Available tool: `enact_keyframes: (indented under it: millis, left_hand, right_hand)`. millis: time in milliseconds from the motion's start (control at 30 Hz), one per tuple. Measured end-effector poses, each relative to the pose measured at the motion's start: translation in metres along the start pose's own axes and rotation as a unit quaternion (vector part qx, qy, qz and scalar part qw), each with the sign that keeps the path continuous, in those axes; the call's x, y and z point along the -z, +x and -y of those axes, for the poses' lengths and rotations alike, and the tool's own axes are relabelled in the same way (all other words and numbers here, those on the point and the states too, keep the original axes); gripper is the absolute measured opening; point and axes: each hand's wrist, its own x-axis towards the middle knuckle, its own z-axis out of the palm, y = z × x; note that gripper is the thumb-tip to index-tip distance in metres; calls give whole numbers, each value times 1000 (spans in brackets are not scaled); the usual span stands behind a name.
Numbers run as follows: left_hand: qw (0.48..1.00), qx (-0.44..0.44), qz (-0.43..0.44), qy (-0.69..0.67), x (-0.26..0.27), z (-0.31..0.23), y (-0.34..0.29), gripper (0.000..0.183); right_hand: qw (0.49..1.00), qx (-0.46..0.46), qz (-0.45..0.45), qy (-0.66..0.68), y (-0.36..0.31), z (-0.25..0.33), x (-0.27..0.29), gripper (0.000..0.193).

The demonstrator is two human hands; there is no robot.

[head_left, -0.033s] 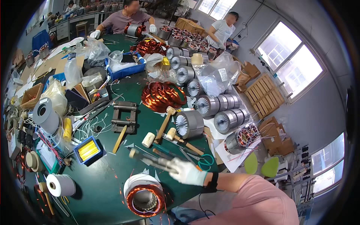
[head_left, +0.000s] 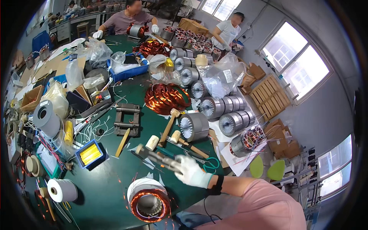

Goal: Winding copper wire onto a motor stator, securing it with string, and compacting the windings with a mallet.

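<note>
My right hand (head_left: 193,172), in a white glove, is closed on a long dark tool with a pale blunt end (head_left: 163,159). Motion blurs the tool, so its exact kind is unclear. It reaches leftward above the green table (head_left: 109,188). Below it, near the front edge, stands a motor stator (head_left: 149,211), its upper rim ringed with copper windings and a white liner behind. Just beyond the hand lie teal-handled scissors (head_left: 211,165), a white-headed mallet (head_left: 152,142) and another wooden-handled mallet (head_left: 167,128). My left hand is out of view.
Several bare stator cores (head_left: 193,126) line the right side. Copper coils (head_left: 166,99) lie farther back. A blue box of yellow strips (head_left: 90,154), a metal frame (head_left: 127,119) and a white spool (head_left: 62,189) occupy the left. Two people (head_left: 132,19) work across the table.
The tool's pale end has swung up and slightly right. My right hand has risen a little with it, still gripping. The stator below stays in about the same place.
</note>
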Motion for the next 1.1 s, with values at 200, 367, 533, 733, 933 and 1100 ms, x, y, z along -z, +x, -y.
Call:
enact_keyframes:
  millis: [200,367,533,733,933,1100]
  left_hand:
    - [997,52,-18,-59,-16,41,15,52]
    - [925,359,76,99,-18,-1,105,55]
    - [834,336,269,344,-62,138,71,54]
    - [876,241,296,296,-158,203,165,48]
    - [908,128,304,257,-216,212,266,42]
    - [917,76,299,255,-192,210,319,37]
  right_hand:
    - [952,-80,2,294,-48,14,-87,14]
    - [921,-292,-15,258,-109,6,-166,17]
    - [989,-72,39,120,-104,-14,-180,23]
    - [984,-80,107,120,-115,-16,-195,32]
    - [987,-12,-7,161,-116,-16,-196,33]
    - [980,11,-15,199,-116,-21,-201,32]
